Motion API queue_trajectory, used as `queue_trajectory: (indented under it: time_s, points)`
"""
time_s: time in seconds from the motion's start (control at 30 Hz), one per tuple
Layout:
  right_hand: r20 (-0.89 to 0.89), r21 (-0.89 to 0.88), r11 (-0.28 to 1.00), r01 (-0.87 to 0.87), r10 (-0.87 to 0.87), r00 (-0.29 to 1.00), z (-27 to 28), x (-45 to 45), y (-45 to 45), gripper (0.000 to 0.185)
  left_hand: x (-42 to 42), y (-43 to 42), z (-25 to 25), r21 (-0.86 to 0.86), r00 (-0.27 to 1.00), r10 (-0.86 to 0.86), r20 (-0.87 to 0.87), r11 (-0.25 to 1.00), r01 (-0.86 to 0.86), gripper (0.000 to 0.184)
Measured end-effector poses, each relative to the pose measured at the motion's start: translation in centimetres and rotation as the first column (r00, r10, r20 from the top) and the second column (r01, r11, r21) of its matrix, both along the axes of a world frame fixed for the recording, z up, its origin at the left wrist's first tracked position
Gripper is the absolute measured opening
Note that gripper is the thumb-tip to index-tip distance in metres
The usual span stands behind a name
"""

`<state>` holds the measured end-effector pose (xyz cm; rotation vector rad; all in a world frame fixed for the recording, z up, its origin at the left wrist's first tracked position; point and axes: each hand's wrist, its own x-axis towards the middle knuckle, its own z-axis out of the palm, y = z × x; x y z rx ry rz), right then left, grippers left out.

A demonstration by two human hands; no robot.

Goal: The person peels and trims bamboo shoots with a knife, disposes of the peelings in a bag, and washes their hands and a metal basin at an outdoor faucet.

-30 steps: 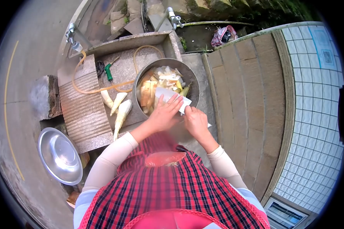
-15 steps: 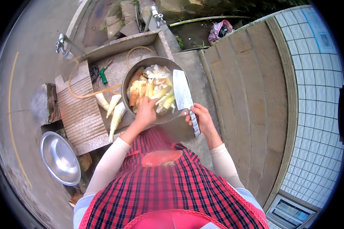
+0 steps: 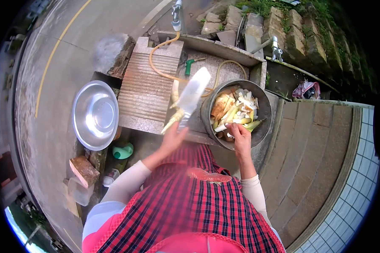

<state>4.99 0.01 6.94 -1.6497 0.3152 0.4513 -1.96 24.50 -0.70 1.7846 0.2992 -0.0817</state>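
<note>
One blurred cleaver [image 3: 193,92] is left of the pot [image 3: 264,111], its long axis slanting away from me; my left hand [image 3: 172,138], nearer, is at its handle [image 3: 184,121], grip unclear. My right hand [image 3: 241,137] curls over the pot's scraps [image 3: 245,101], hold unclear.

No legible text, label, brand or number anywhere in view; no readable sign either

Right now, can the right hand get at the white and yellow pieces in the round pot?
Yes, it looks so: the right hand is over the near side of the pot, close to the pieces, and nothing shows in between.
</note>
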Motion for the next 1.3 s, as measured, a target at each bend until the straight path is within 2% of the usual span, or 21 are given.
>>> queue_trajectory:
  time_s: [0.03, 0.13, 0.2, 0.23, 0.27, 0.3, 0.37, 0.43, 0.47, 0.5, 0.57, 0.63, 0.7, 0.8, 0.9, 1.0, 1.03, 1.1, 1.17, 1.23, 1.3]
  points:
    - [0.008, 0.039, 0.998, 0.058, -0.059, 0.998, -0.7, -0.3, -0.8, 0.027, -0.4, 3.0, 0.1, -0.024, 0.984, 0.021, -0.177, 0.999, -0.025, 0.028]
    - [0.046, 0.047, 0.982, 0.182, -0.184, 0.982, -1.6, -1.2, -2.4, 0.018, -3.4, 10.8, -9.1, 0.134, 0.911, 0.235, -0.339, 0.971, -0.200, 0.025]
    - [0.069, -0.221, 0.975, -0.036, 0.053, 0.996, -0.3, -2.2, -2.4, 0.034, -4.7, 14.0, -12.5, 0.188, 0.882, 0.304, -0.359, 0.950, -0.251, 0.028]
    - [0.114, -0.305, 0.943, -0.135, 0.177, 0.978, -0.4, -2.6, -2.3, 0.050, -4.6, 14.4, -12.0, 0.093, 0.840, 0.339, -0.424, 0.939, -0.332, 0.029]
    - [0.101, -0.569, 0.757, -0.322, 0.453, 0.886, -0.2, -2.6, -2.8, 0.066, -5.0, 15.1, -12.9, 0.175, 0.852, 0.333, -0.403, 0.942, -0.286, 0.032]
    - [0.193, -0.729, 0.632, -0.262, 0.557, 0.808, -0.2, -2.9, -2.7, 0.050, -5.1, 15.5, -13.6, 0.256, 0.866, 0.325, -0.380, 0.937, -0.239, 0.035]
    - [0.128, -0.624, 0.714, -0.318, 0.495, 0.860, -0.7, -2.5, -4.0, 0.027, -4.1, 15.6, -12.0, 0.484, 0.864, 0.287, -0.414, 0.873, -0.057, 0.037]
    - [-0.124, -0.366, 0.926, -0.097, 0.055, 0.991, -0.8, -1.9, -4.3, 0.013, -4.0, 16.5, -12.2, 0.608, 0.852, 0.257, -0.455, 0.789, 0.086, 0.037]
    - [0.067, -0.447, 0.890, -0.093, 0.137, 0.988, -0.8, -1.7, -3.9, 0.023, -4.3, 17.2, -12.3, 0.647, 0.856, 0.283, -0.433, 0.759, 0.076, 0.035]
    - [0.068, -0.467, 0.878, -0.109, 0.159, 0.985, -0.2, -1.8, -3.8, 0.045, -4.7, 17.8, -12.3, 0.681, 0.862, 0.298, -0.410, 0.729, 0.071, 0.034]
    - [0.240, -0.798, 0.601, -0.052, 0.395, 0.887, 0.6, -1.6, -4.7, 0.067, -4.4, 17.2, -12.5, 0.723, 0.884, 0.290, -0.366, 0.687, 0.074, 0.034]
    - [0.294, -0.858, 0.489, 0.158, 0.215, 0.931, -1.2, -2.0, -8.4, 0.076, -3.3, 16.8, -10.3, 0.673, 0.863, 0.249, -0.440, 0.728, 0.133, 0.035]
    - [0.226, -0.829, 0.499, 0.253, -0.117, 0.967, -3.6, -2.7, -12.9, 0.081, -2.7, 16.4, -10.8, 0.595, 0.916, 0.144, -0.375, 0.795, 0.118, 0.032]
    - [-0.092, -0.583, 0.739, 0.336, -0.472, 0.877, -5.7, -1.9, -15.7, 0.084, -0.5, 10.6, -10.5, 0.231, 0.958, 0.061, -0.280, 0.973, 0.005, 0.034]
    - [-0.304, -0.311, 0.890, 0.334, -0.427, 0.852, -7.1, -0.3, -16.7, 0.089, 4.1, 1.3, -4.6, -0.219, 0.930, -0.080, -0.359, 0.976, -0.001, 0.043]
    - [-0.344, -0.092, 0.971, 0.220, -0.238, 0.908, -10.8, 0.3, -19.1, 0.081, 6.4, -6.0, -2.4, -0.263, 0.934, -0.040, -0.355, 0.963, -0.059, 0.072]
    - [-0.363, -0.152, 0.948, 0.278, -0.315, 0.877, -11.8, 0.4, -19.2, 0.050, 6.6, -7.4, -2.8, -0.177, 0.938, -0.030, -0.345, 0.984, -0.034, 0.075]
    - [-0.411, 0.152, 0.948, 0.279, -0.196, 0.890, -8.4, 1.2, -19.0, 0.071, 6.5, -9.3, -1.8, -0.120, 0.950, 0.027, -0.310, 0.990, -0.068, 0.074]
    - [-0.349, 0.202, 0.942, 0.269, -0.187, 0.918, -10.3, 0.8, -19.5, 0.065, 6.3, -10.5, -1.7, -0.223, 0.917, 0.099, -0.387, 0.955, -0.198, 0.056]
    - [-0.089, 0.173, 0.955, 0.242, -0.229, 0.969, -11.9, 0.1, -19.5, 0.058, 6.3, -11.4, -2.7, -0.314, 0.880, 0.150, -0.451, 0.896, -0.314, 0.039]
    - [-0.276, 0.008, 0.979, 0.206, -0.196, 0.941, -10.0, 0.6, -19.7, 0.053, 6.5, -11.3, -3.7, -0.289, 0.887, 0.196, -0.417, 0.897, -0.334, 0.027]
